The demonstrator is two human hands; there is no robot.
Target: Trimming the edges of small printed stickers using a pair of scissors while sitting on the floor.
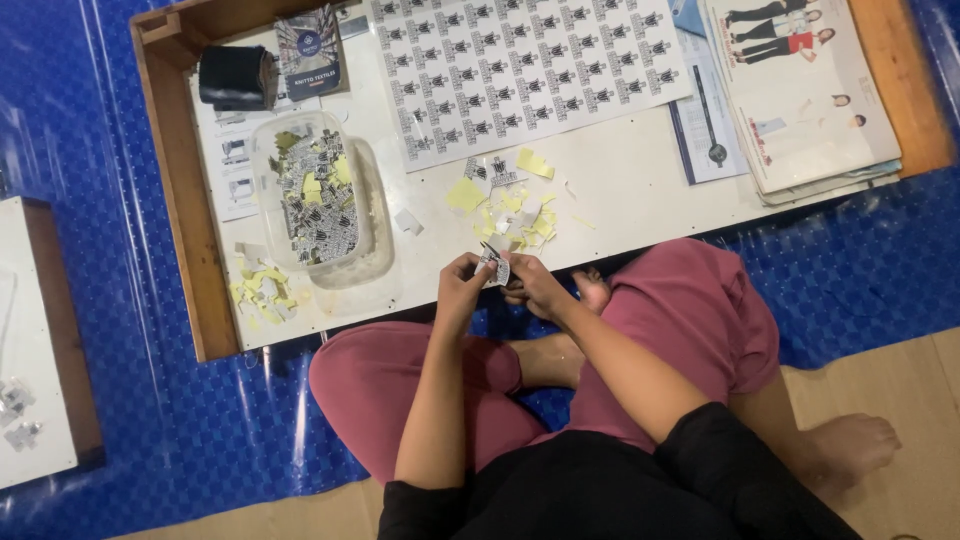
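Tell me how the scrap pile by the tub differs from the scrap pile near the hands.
The scrap pile by the clear tub lies at the tray's left edge; the scrap pile near the hands lies mid-table. The first looks smaller and tighter, the second more spread out, with bigger yellow pieces. The left hand and right hand touch neither. Both mix yellow and white bits.

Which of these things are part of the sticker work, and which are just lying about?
In use: small printed sticker held by left hand and right hand; sticker sheet; clear tub of cut stickers; yellow backing scraps.

Lying about: black pouch; booklet; clothing catalogues.
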